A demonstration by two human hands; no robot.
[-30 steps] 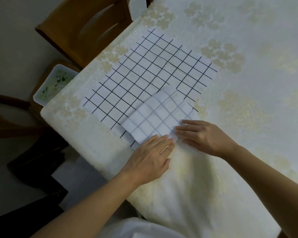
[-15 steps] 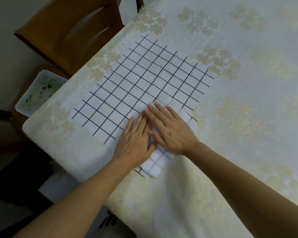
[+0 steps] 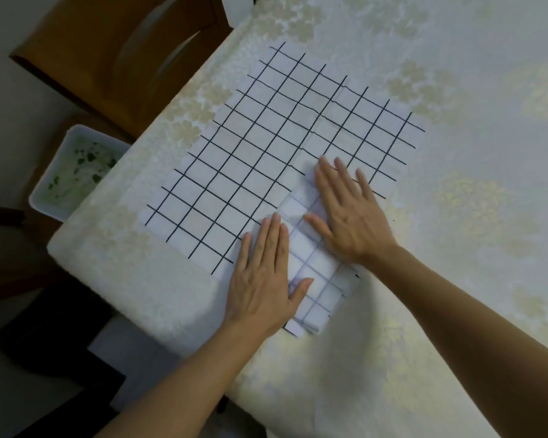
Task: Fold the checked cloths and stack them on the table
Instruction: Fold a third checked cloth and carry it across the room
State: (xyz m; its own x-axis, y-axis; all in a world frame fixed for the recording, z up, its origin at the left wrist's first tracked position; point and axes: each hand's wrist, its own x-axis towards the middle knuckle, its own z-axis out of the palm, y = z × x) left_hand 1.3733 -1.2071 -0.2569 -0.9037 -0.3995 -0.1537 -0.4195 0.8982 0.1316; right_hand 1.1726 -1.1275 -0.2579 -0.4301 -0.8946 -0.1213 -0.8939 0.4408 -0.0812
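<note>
Table (image 3: 475, 254), hands (image 3: 263, 279) flat on checked cloth (image 3: 266, 147)

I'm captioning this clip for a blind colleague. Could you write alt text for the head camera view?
A left hand and a right hand press flat on a small folded checked cloth overlapping the near corner of a larger checked cloth spread on a floral tablecloth. A wooden chair and white tub stand beside it.

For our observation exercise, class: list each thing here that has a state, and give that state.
spread cloth: unfolded, lying flat.
folded cloth: folded, overlapping spread cloth's near corner.
left hand: flat, pressing folded cloth's edge.
right hand: flat, pressing folded cloth.
tub: open, green bits inside.
</note>
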